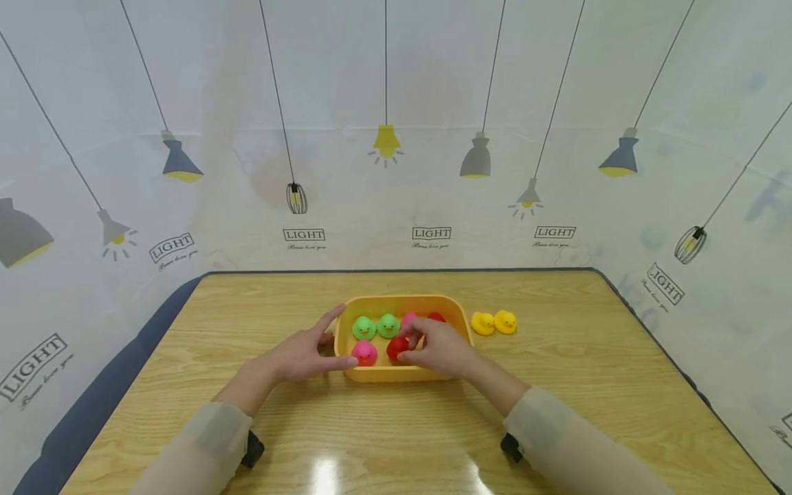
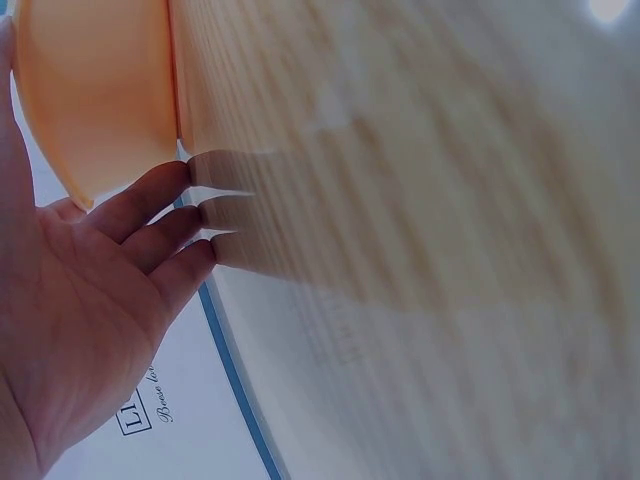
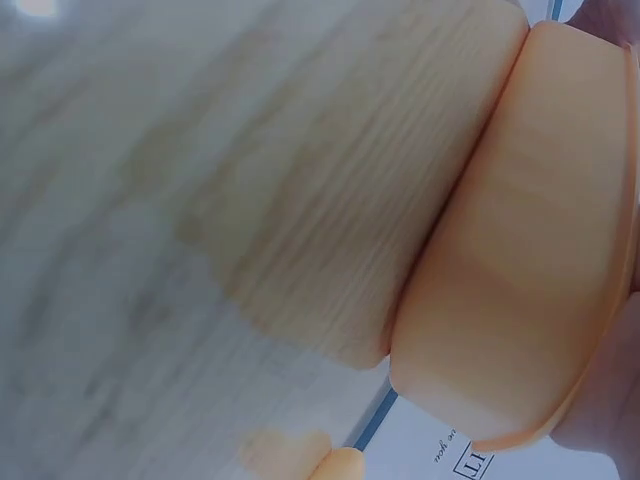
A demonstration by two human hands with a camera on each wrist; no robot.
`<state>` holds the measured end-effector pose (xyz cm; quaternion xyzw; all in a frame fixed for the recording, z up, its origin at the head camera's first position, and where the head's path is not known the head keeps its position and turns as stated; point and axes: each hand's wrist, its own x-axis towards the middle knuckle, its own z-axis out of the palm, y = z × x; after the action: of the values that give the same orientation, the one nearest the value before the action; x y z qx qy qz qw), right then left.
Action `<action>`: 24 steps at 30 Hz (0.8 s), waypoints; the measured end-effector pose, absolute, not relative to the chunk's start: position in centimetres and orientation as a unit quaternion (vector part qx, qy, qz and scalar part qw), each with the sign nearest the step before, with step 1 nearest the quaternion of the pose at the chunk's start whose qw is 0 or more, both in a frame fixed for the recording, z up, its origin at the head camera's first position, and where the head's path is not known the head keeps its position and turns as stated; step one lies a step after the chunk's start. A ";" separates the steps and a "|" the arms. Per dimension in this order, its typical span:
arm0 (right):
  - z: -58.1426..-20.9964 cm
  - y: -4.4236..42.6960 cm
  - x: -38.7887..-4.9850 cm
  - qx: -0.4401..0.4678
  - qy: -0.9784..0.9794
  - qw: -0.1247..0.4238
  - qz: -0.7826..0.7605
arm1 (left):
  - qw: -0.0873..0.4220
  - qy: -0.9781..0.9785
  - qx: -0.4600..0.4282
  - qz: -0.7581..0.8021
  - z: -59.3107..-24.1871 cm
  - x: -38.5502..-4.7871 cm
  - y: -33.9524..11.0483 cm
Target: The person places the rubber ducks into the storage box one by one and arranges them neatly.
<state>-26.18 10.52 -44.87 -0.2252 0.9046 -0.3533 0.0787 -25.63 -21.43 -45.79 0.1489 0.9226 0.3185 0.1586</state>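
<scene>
A yellow-orange plastic box (image 1: pixel 396 375) sits on the table with several small rubber ducks inside. My right hand (image 1: pixel 444 347) reaches over its front wall and pinches a red rubber duck (image 1: pixel 394 349) between thumb and fingers. At the box's left end is my left hand (image 1: pixel 300 354), thumb over the front corner and index finger along the back corner; its other fingers extend loosely by the table in the left wrist view. Green ducks (image 1: pixel 364 328), a front pink duck (image 1: pixel 364 353), a back pink duck (image 1: pixel 409 318) and another red duck (image 1: pixel 436 317) stand inside, the last two partly hidden.
Two yellow ducks (image 1: pixel 495 322) stand side by side on the wooden table (image 1: pixel 588 371), just right of the box. A white curtain (image 1: pixel 346 103) printed with lamps surrounds the table's back and sides.
</scene>
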 end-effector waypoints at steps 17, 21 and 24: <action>-44.7 10.1 -26.8 -0.167 0.906 0.164 -0.352 | 0.159 0.921 0.153 0.320 -45.7 -25.7 -21.4; -44.7 10.1 -26.9 -0.171 0.904 0.169 -0.353 | 0.157 0.922 0.156 0.319 -45.8 -25.7 -21.5; -44.8 10.1 -26.9 -0.176 0.902 0.172 -0.355 | 0.155 0.922 0.156 0.317 -45.9 -25.8 -21.5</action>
<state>-26.93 10.13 -44.76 -0.1765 0.9017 -0.3553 0.1719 -25.76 -21.50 -45.90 0.1565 0.9224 0.3175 0.1545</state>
